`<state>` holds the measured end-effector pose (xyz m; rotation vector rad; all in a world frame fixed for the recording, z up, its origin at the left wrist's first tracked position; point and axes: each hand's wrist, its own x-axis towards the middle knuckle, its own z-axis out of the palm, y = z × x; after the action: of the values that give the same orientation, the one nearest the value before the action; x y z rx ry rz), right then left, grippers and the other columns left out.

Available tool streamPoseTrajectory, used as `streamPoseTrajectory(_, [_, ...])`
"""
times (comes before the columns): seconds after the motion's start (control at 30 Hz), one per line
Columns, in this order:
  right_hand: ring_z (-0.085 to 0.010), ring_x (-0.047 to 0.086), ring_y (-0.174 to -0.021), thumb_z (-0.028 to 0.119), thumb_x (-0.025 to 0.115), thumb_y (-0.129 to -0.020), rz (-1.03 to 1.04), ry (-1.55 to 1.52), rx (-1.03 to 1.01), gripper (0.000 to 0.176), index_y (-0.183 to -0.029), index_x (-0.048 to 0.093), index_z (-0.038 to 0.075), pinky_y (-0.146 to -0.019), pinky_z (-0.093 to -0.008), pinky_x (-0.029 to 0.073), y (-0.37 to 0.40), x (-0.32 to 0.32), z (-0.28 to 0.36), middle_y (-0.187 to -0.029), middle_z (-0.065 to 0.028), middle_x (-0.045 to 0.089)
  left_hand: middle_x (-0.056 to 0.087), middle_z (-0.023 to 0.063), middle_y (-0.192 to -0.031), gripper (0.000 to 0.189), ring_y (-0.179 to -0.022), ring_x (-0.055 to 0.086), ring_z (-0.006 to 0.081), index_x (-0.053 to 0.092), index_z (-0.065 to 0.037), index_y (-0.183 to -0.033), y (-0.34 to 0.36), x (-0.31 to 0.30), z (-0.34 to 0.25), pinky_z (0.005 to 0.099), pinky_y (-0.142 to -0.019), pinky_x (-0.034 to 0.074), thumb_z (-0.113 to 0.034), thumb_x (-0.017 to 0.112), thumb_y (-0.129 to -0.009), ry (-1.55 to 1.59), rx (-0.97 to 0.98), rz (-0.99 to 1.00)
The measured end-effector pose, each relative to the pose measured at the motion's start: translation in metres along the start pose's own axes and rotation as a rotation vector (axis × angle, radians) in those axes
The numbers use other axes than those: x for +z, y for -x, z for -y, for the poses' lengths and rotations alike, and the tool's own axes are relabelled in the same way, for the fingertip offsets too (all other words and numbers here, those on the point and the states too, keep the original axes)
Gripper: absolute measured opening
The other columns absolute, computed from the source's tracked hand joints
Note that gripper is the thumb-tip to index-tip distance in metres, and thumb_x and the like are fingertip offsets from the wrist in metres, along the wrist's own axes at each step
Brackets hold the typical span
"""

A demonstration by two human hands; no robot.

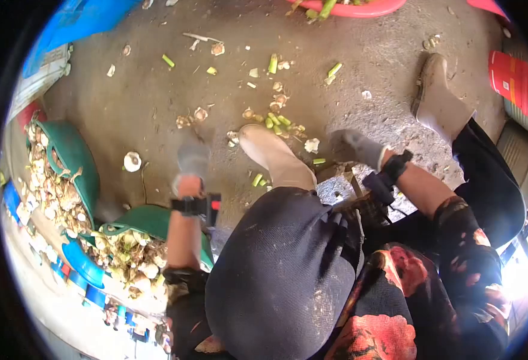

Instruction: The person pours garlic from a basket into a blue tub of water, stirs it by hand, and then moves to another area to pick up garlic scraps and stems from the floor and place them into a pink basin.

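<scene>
My left hand (193, 157), in a grey glove, hangs over the floor left of my pale boot (270, 150). Motion smears its fingers, so whatever they hold cannot be made out. To the right of the boot, my right hand (363, 149), gloved too, is near a small wooden block (355, 175); its fingertips are blurred. Cut green stems (279, 120) and brown root ends (279, 101) litter the floor between and beyond the hands. A white garlic bulb (132, 161) lies left of my left hand.
Two green tubs, a far one (75, 162) and a nearer one (150, 220), stand at left beside heaped garlic (135, 264). A blue bowl (84, 264) sits near them. A pink basin (366, 8) is at the top, and a red bucket (512, 83) lies right.
</scene>
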<state>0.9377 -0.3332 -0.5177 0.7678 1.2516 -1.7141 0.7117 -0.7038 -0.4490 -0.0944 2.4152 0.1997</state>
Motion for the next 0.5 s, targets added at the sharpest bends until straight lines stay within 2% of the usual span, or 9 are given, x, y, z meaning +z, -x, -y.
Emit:
streamPoseTrajectory(0.03, [-0.0255, 0.061, -0.082, 0.022, 0.050, -0.086, 0.102, 0.179, -0.287, 0.025, -0.102, 0.057, 0.005, -0.073, -0.0389, 0.051, -0.022, -0.002, -0.055, -0.092, -0.0142, 0.060, 0.061, 0.0224, -0.097, 0.055, -0.093, 0.058, 0.0383, 0.050, -0.006, -0.116, 0.012, 0.027, 0.018, 0.0433, -0.079, 0.046, -0.050, 0.050, -0.082, -0.132, -0.011, 0.078])
streamPoseTrajectory(0.07, [-0.0258, 0.061, -0.084, 0.024, 0.049, -0.086, 0.045, 0.114, -0.351, 0.027, -0.105, 0.055, 0.005, -0.074, -0.0391, 0.051, -0.018, 0.026, -0.053, -0.095, -0.0140, 0.059, 0.061, 0.0216, -0.097, 0.054, -0.094, 0.058, 0.0379, 0.050, -0.006, -0.114, 0.021, 0.047, 0.029, 0.0424, -0.079, 0.046, -0.048, 0.052, -0.082, -0.259, -0.024, 0.152])
streamPoseTrajectory(0.13, [-0.0262, 0.061, -0.086, 0.026, 0.048, -0.087, -0.075, -0.223, -0.200, 0.031, -0.110, 0.052, 0.005, -0.075, -0.0392, 0.051, -0.025, 0.070, -0.005, -0.099, -0.0135, 0.059, 0.060, 0.0184, -0.100, 0.038, -0.089, 0.060, 0.0255, 0.052, -0.003, -0.112, 0.044, 0.066, 0.008, 0.0354, -0.079, 0.046, -0.030, 0.056, -0.086, 0.318, 0.000, -0.090])
streamPoseTrajectory(0.2, [-0.0264, 0.060, -0.087, 0.028, 0.046, -0.088, -0.202, -0.765, 0.259, 0.036, -0.116, 0.048, 0.006, -0.075, -0.0388, 0.051, -0.025, 0.106, 0.061, -0.102, -0.0126, 0.058, 0.059, 0.0185, -0.104, 0.045, -0.092, 0.059, 0.0264, 0.051, -0.003, -0.115, 0.050, 0.061, -0.023, 0.0342, -0.080, 0.045, -0.032, 0.061, -0.081, 0.579, 0.027, -0.121])
streamPoseTrajectory(0.23, [-0.0263, 0.060, -0.087, 0.029, 0.046, -0.089, -0.221, -0.362, -0.027, 0.037, -0.117, 0.047, 0.006, -0.076, -0.0385, 0.051, -0.040, 0.101, 0.044, -0.102, -0.0121, 0.058, 0.058, 0.0185, -0.106, 0.049, -0.094, 0.059, 0.0268, 0.050, -0.003, -0.116, 0.050, 0.056, -0.037, 0.0336, -0.081, 0.045, -0.032, 0.064, -0.079, 0.711, 0.044, -0.136])
streamPoseTrajectory(0.27, [-0.0263, 0.060, -0.087, 0.030, 0.045, -0.089, -0.231, 0.045, -0.307, 0.037, -0.118, 0.046, 0.007, -0.076, -0.0382, 0.051, -0.065, 0.091, 0.008, -0.103, -0.0115, 0.058, 0.058, 0.0186, -0.105, 0.053, -0.095, 0.058, 0.0281, 0.049, -0.003, -0.117, 0.049, 0.050, -0.050, 0.0343, -0.082, 0.045, -0.033, 0.066, -0.077, 0.613, 0.115, -0.110])
streamPoseTrajectory(0.37, [-0.0254, 0.060, -0.086, 0.030, 0.041, -0.090, -0.277, 0.386, -0.646, 0.035, -0.117, 0.048, 0.008, -0.074, -0.0371, 0.052, -0.075, 0.094, 0.006, -0.103, -0.0102, 0.058, 0.057, 0.0190, -0.107, 0.064, -0.099, 0.056, 0.0315, 0.046, -0.004, -0.120, 0.047, 0.033, -0.078, 0.0368, -0.086, 0.043, -0.035, 0.071, -0.070, 0.331, 0.246, -0.034])
streamPoseTrajectory(0.4, [-0.0249, 0.060, -0.087, 0.029, 0.041, -0.090, -0.277, 0.325, -0.690, 0.035, -0.118, 0.047, 0.008, -0.074, -0.0372, 0.052, -0.096, 0.092, -0.020, -0.104, -0.0101, 0.057, 0.056, 0.0191, -0.109, 0.067, -0.101, 0.054, 0.0323, 0.045, -0.004, -0.121, 0.051, 0.026, -0.085, 0.0379, -0.088, 0.042, -0.035, 0.072, -0.068, 0.249, 0.232, -0.006])
streamPoseTrajectory(0.5, [-0.0229, 0.060, -0.087, 0.028, 0.043, -0.090, -0.291, 0.072, -0.497, 0.035, -0.118, 0.047, 0.008, -0.074, -0.0360, 0.051, -0.121, 0.093, -0.029, -0.103, -0.0092, 0.057, 0.050, 0.0199, -0.117, 0.073, -0.110, 0.047, 0.0346, 0.042, -0.008, -0.125, 0.055, 0.033, -0.087, 0.0409, -0.093, 0.038, -0.036, 0.073, -0.065, 0.156, 0.347, -0.082])
